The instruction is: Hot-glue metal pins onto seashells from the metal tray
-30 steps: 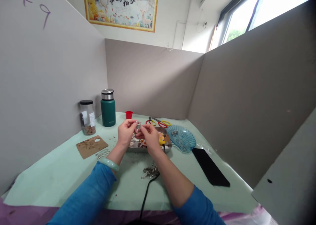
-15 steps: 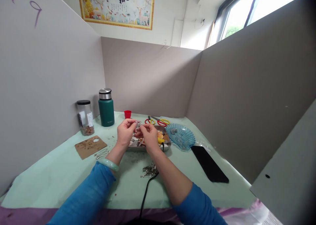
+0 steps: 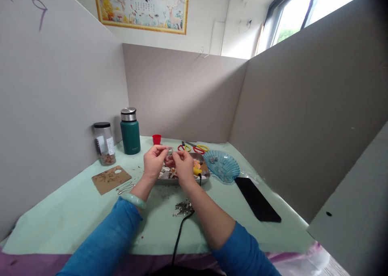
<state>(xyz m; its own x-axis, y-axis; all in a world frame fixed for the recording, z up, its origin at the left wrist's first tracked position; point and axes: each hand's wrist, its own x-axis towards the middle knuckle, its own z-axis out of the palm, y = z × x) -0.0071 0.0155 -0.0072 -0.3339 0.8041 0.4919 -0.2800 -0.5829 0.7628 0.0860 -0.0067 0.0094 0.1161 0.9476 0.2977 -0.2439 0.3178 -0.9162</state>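
My left hand and my right hand meet over a metal tray. Both are closed in a pinch on a small shiny piece between the fingertips; it is too small to name. Small white, orange and brown pieces lie in the tray under my hands, partly hidden. A tool with a yellow handle rests at the tray's right side, and a black cord runs toward me. Nearer me lies a pile of small silvery metal parts, close to my right forearm.
At left stand a green flask, a clear jar and a brown card. Behind the tray are a red cup and scissors. A blue shell-shaped dish and a black flat object lie right. Partitions surround the table.
Both hands keep nearly the same pinch over the tray, with only slight finger movement. The whole view has shifted a little.
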